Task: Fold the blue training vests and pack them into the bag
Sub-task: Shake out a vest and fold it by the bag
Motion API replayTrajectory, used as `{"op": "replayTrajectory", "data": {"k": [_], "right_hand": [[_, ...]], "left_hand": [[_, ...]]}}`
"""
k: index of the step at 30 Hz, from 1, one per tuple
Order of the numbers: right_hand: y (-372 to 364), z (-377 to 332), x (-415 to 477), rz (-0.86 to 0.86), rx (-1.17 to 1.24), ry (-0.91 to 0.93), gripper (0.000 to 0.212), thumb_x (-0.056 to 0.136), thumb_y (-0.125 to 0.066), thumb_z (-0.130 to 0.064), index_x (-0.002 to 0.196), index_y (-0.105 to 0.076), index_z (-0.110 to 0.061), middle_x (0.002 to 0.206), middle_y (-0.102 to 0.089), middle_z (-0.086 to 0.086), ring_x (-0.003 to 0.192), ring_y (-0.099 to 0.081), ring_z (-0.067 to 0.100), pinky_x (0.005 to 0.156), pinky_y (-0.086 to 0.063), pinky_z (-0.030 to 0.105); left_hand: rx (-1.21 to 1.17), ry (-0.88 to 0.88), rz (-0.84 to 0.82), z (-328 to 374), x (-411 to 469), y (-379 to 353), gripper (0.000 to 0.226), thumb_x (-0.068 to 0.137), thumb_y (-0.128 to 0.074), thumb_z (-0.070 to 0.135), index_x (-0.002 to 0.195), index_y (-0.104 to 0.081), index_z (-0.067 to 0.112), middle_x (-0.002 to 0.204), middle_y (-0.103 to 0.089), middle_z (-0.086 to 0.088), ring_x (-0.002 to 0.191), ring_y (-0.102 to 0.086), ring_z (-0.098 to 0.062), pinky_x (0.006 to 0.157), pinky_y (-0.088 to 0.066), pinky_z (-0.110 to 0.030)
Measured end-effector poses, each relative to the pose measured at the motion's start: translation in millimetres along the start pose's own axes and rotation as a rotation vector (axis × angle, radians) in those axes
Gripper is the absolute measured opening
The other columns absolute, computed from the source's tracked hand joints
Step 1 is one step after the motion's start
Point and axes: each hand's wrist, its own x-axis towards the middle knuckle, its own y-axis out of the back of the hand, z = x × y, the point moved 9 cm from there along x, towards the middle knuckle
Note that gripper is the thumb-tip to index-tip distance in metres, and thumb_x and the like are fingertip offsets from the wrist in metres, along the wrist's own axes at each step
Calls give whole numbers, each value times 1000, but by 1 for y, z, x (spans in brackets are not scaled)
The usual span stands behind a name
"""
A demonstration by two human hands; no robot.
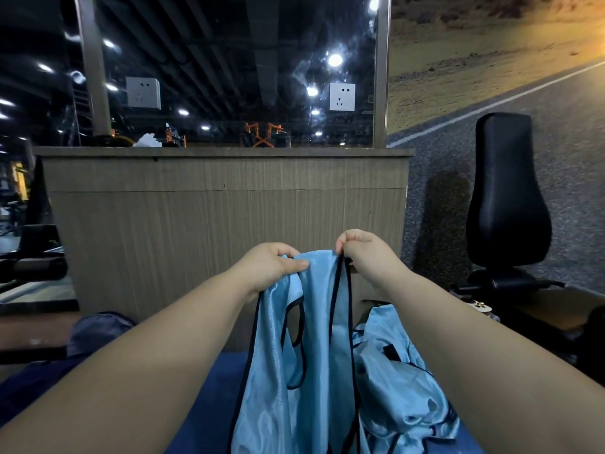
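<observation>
**Left hand** (275, 267): raised at mid-frame, fingers curled over one shoulder strap and thumb pressed flat on the cloth. It has a firm grip.

**Right hand** (363, 253): level with the left, near it but not touching. The fingertips pinch the dark-bound edge of the other strap.

**Light-blue, glossy, thin-fabric training vest with black binding** (314, 355): hangs from both hands by its shoulders, body falling straight down and out of the bottom of the frame. It is held in the air, not yet folded.
- Handling, as judged: very light, limp and slick. It will not hold a crease unaided and is likely to slide off itself when doubled.
- Best hold: the bound edges and strap tops, where the trim gives the fingers something to bite on. The open armholes and neck may snag a finger.

**Crumpled heap of light-blue vests** (399, 388): same fabric and trim, lying just right of the hanging one, unfolded.

**Deep-blue flat surface** (222, 388): lies under the heap and below the hanging vest.

**Grey-brown wood-grain counter front** (229, 224): stands upright directly behind the hands.

**Black padded seat back** (507, 204): stands upright to the right, well apart from the hands.

**White wall socket** (342, 96): set on the dark reflective panel above the counter.

**Bag**: cannot be identified with certainty in this view.
</observation>
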Motion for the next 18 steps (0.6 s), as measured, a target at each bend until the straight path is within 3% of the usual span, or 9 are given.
{"op": "replayTrajectory", "data": {"k": [2, 4, 6, 11, 14, 16, 18], "right_hand": [[0, 1, 0, 1, 26, -37, 22, 84, -46, -13, 68, -59, -21, 74, -58, 2, 74, -53, 20, 71, -44, 33], [-9, 1, -4, -98, -15, -52, 14, 91, -56, -32, 86, -63, -20, 86, -65, -1, 82, -60, 18, 76, -47, 31], [-21, 1, -8, -215, -179, -21, 28, 87, -65, -49, 99, -66, -24, 97, -66, -6, 90, -61, 12, 77, -46, 27], [-25, -7, -6, -237, -446, 30, 22, 87, -72, -35, 84, -69, -14, 71, -54, -1, 67, -50, 14, 61, -38, 28], [-11, -13, -1, -164, -560, 64, 22, 92, -65, -33, 81, -65, -14, 67, -53, -1, 63, -48, 14, 59, -36, 30], [1, -15, 1, -116, -656, 89, 22, 96, -59, -32, 79, -62, -19, 71, -56, 1, 65, -51, 15, 59, -37, 30], [13, -16, 5, -75, -716, 96, 22, 98, -54, -30, 78, -59, -22, 71, -57, 0, 66, -52, 16, 58, -37, 30]], "left_hand": [[15, -13, 25, 3, -1, 2, 10, 79, -80, 25, 71, -73, 22, 76, -70, -3, 74, -57, -23, 71, -47, -35], [70, -34, 38, 9, -2, 1, 11, 79, -80, 26, 77, -72, 20, 73, -68, -1, 67, -58, -16, 63, -47, -28], [151, -52, 40, 14, -2, -1, 15, 79, -79, 31, 81, -71, 19, 71, -62, -1, 61, -51, -13, 58, -41, -25], [216, -69, 5, 23, -3, 0, 22, 79, -77, 40, 88, -72, 20, 89, -68, -7, 82, -55, -18, 73, -41, -31], [315, 14, -60, 26, -9, 9, 32, 82, -69, 54, 93, -67, 23, 96, -67, 0, 85, -59, -12, 71, -42, -27], [320, 101, -150, 21, -14, 15, 22, 87, -65, 36, 82, -57, 16, 81, -56, -3, 65, -50, -14, 60, -37, -27], [364, 123, -109, 23, -13, 31, 8, 83, -54, 11, 86, -48, 15, 84, -43, -7, 67, -38, -18, 57, -29, -28]]}}
